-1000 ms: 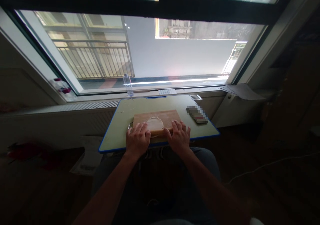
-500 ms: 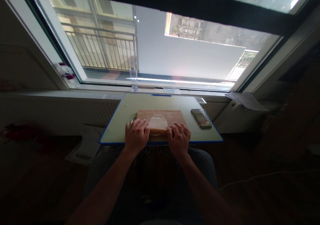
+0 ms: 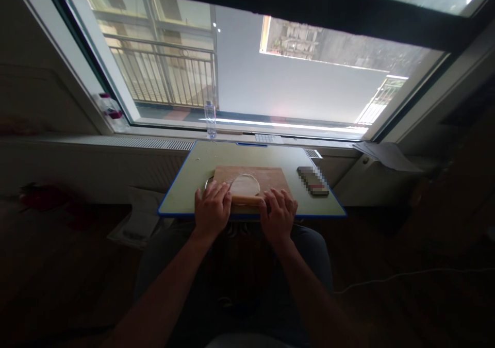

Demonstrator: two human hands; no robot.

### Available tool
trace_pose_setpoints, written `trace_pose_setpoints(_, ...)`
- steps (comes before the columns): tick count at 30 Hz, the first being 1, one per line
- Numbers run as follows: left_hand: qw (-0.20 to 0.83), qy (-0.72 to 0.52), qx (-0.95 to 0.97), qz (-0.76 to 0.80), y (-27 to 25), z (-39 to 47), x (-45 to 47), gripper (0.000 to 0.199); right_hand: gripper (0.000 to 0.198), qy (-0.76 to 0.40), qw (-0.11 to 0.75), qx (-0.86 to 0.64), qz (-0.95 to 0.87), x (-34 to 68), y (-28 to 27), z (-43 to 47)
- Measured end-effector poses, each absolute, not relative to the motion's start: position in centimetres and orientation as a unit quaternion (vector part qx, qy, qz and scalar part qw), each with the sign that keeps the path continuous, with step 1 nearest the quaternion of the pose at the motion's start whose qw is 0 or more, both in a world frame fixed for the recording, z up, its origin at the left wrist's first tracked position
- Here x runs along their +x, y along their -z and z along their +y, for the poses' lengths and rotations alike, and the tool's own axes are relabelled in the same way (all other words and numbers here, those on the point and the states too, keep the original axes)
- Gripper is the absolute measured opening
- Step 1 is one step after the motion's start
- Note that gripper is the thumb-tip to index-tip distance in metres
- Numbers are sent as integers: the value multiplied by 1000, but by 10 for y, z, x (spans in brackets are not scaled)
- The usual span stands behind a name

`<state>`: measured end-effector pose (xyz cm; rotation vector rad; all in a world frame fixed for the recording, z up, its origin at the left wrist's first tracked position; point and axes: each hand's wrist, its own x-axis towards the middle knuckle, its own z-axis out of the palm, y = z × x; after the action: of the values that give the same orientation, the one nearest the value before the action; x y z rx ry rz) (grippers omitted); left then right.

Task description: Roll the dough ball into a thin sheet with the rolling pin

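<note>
A wooden rolling pin (image 3: 246,200) lies crosswise over the near part of a flat, round, pale sheet of dough (image 3: 245,185). The dough rests on a wooden board (image 3: 269,176). My left hand (image 3: 212,206) is on the pin's left end, its fingers bent over it. At the other end, my right hand (image 3: 279,211) curls over the pin. Both palms hide the pin's ends. Part of a thin metal ring or handle (image 3: 209,181) shows beside the board, just beyond my left fingers.
The board sits on a small pale-green table (image 3: 185,183) with a blue edge. A pixelated dark flat object (image 3: 313,181) lies at its right. On the windowsill stand a clear bottle (image 3: 210,120) and another bottle with a purple cap (image 3: 110,112).
The rolling pin and both hands have shifted slightly toward my body over the dough, so a little more of the sheet shows beyond the pin. The whole view has also shifted slightly.
</note>
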<state>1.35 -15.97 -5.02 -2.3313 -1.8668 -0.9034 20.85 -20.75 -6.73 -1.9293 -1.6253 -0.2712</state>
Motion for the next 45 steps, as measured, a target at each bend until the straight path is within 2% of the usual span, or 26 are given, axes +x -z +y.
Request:
trace_pose_setpoints(12,-5,227,-753,-617,36,-124,20,53,55,86,242,-750,-609,212,54,-173)
trace_pose_setpoints(29,-44,137,-742,-655,22,-81,29,59,48,90,187,-743,-637,220,33,-122)
trace_pose_setpoints(45,-68,74,-753,-651,16,-44,30,59,52,25,113,-756,-644,228,20,-89)
